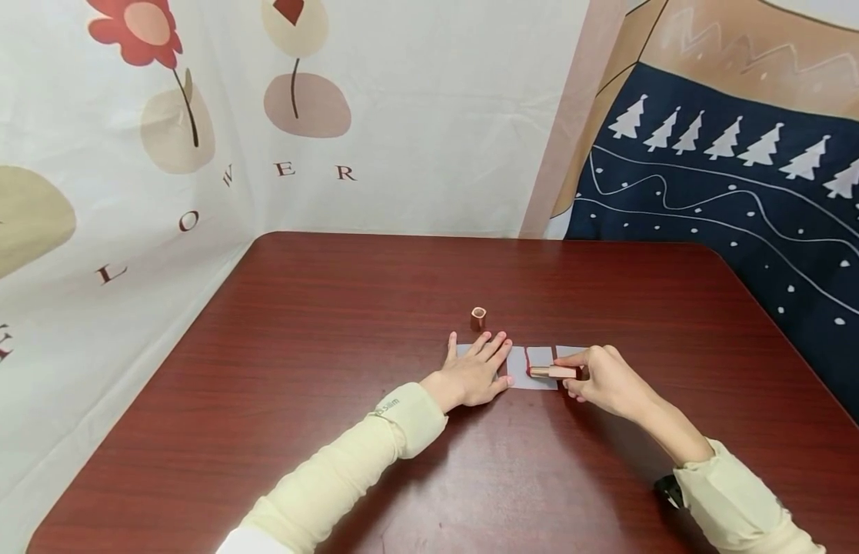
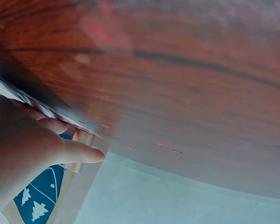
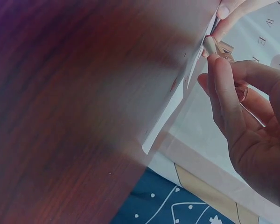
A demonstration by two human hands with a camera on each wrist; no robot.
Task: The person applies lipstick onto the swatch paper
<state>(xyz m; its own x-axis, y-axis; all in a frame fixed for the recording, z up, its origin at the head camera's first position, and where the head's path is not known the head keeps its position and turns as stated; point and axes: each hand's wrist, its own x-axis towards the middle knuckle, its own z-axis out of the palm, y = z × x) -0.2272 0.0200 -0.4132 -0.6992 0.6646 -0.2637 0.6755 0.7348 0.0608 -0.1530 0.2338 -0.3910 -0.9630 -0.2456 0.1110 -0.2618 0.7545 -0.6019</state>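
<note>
A strip of white paper (image 1: 543,383) lies on the table, with a thin red line (image 1: 527,360) running across it. My left hand (image 1: 473,377) rests on the left part of the paper, fingers spread and straight, covering much of that end. Between thumb and fingers, my right hand (image 1: 609,381) pinches a lipstick (image 1: 555,372) in a rose-gold case. It lies nearly level, its red tip at the lower end of the line. The right wrist view shows the lipstick (image 3: 209,45) low over the paper (image 3: 164,122). Beyond my left fingertips stands the rose-gold lipstick cap (image 1: 478,318), its hollow end up.
The dark red-brown wooden table (image 1: 332,308) has rounded far corners. A white cloth (image 1: 415,138) with flowers and letters hangs behind and to the left. At the right hangs a navy cloth (image 1: 713,185) with white trees.
</note>
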